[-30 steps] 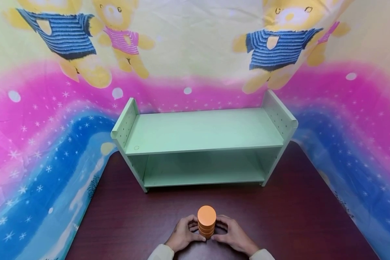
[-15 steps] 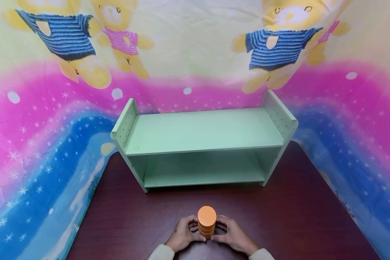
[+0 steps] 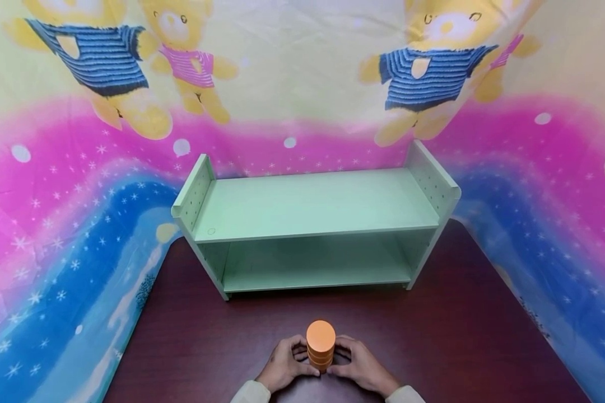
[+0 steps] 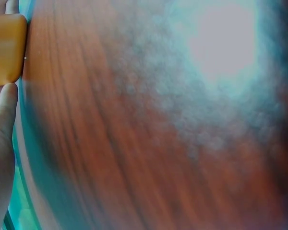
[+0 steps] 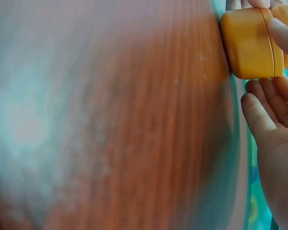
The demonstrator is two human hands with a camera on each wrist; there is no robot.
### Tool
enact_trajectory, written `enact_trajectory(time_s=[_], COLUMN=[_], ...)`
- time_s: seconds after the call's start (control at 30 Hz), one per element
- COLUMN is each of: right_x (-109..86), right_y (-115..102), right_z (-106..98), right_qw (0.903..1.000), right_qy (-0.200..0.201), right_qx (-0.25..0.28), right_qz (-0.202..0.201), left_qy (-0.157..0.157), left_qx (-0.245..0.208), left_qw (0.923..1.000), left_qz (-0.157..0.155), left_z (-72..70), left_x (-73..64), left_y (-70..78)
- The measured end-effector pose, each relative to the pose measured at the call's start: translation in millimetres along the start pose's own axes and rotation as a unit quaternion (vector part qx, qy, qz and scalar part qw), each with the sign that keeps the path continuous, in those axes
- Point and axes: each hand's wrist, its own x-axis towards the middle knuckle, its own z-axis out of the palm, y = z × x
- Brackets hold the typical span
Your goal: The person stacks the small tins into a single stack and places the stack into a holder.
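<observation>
An orange cylindrical container [image 3: 321, 337] with a flat round top and seams around its side stands upright on the table near its front edge. My left hand [image 3: 284, 362] holds it from the left, fingers curled behind and thumb at the front near the base. From the right, my right hand [image 3: 360, 365] cups it the same way, thumb tip close to the left one. Smooth orange sides of the container [image 5: 249, 43] show in the right wrist view, with a thin seam and another orange rounded part beyond. In the left wrist view, the thumb [image 4: 6, 108] lies at its edge.
A pale green two-tier shelf [image 3: 312, 204] with raised side panels stands behind the hands. Dark reddish-brown wood forms the table [image 3: 181, 336]. A cloth backdrop [image 3: 292, 84] printed with teddy bears surrounds the table at the back and sides.
Both hands and the container stay in place. The head view shifts very slightly.
</observation>
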Motion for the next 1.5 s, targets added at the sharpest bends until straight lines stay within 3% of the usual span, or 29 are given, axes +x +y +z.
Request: enact_trajectory(time_s=[0.27,0.5,1.13,1.5], right_x=[-0.7,-0.2,1.0,1.8], right_y=[1.3,1.7,1.4,1.5], right_z=[3.9,5.3,6.8,6.5], right_qw=[0.9999,0.9997,0.9988,0.9988], right_qy=[-0.002,-0.005,-0.001,-0.002], right_qx=[0.010,0.025,0.048,0.044], right_qz=[-0.009,-0.002,0.011,0.021], left_qy=[-0.004,0.003,0.011,0.009], left_qx=[0.038,0.010,0.045,0.030], left_qw=[0.9990,0.9998,0.9982,0.9988], left_qz=[0.025,0.020,0.037,0.036], left_z=[-0.8,0.8,1.0,1.8], left_x=[-2.7,-1.7,-1.9,-2.9], left_y=[-1.2,-2.5,-1.6,-0.5])
